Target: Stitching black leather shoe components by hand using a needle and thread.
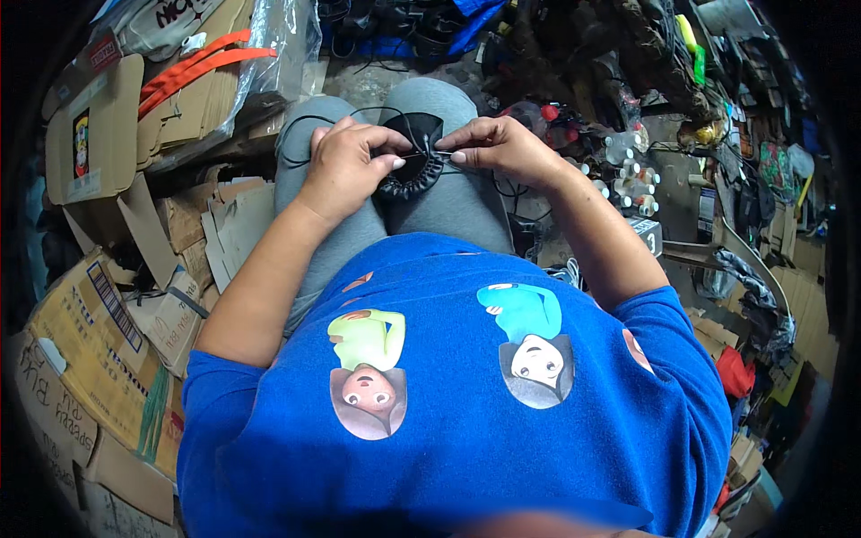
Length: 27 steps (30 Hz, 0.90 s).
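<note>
A black piece with a puckered, gathered rim (408, 189), like a moccasin-type shoe upper, rests on my grey-trousered thighs. My left hand (350, 161) is closed at its left side, thumb and forefinger pinching a thin needle-like sliver by the rim. On the other side my right hand (502, 151) pinches a similar thin pale sliver close to the gathers. I cannot tell whether both fingertips hold one needle or two. Black cord (296, 125) loops from near my left hand across my left knee. The inside of the piece is mostly hidden.
Flattened cardboard boxes (94, 314) pile up at left, with orange straps (193, 72) on the upper ones. Several small bottles (632, 184) stand to the right of my knees. Dark shoes (404, 31) lie beyond my knees, near blue sheeting (480, 22).
</note>
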Each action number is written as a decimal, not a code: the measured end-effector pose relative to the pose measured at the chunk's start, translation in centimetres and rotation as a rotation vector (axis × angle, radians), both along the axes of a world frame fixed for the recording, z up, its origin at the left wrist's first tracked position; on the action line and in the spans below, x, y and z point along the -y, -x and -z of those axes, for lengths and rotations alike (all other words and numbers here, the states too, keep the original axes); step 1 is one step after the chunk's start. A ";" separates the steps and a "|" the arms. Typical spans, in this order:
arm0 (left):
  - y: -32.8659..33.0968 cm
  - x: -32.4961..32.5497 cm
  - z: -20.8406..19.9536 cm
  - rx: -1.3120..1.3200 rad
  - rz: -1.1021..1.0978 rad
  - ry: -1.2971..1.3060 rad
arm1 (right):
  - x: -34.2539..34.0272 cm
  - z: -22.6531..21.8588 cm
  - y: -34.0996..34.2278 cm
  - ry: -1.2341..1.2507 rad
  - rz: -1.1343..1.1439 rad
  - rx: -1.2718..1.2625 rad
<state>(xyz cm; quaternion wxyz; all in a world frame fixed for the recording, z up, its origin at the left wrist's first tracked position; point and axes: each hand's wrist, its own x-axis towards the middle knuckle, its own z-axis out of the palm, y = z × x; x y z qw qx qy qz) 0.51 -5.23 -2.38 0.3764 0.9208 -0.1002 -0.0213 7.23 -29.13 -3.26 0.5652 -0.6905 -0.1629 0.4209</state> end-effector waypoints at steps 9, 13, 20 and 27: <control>-0.5 1.7 1.4 -0.105 -0.053 0.168 | -1.0 -0.1 0.6 -0.045 0.098 0.010; -1.4 2.3 0.3 -0.097 0.067 0.136 | -1.4 -1.2 0.0 0.131 0.044 0.201; -3.0 0.2 -2.1 0.103 0.243 -0.228 | -1.5 -1.4 -1.3 0.089 0.007 0.226; -2.6 -1.4 -1.0 0.063 0.205 -0.235 | 0.3 -0.1 -1.4 0.055 0.106 0.075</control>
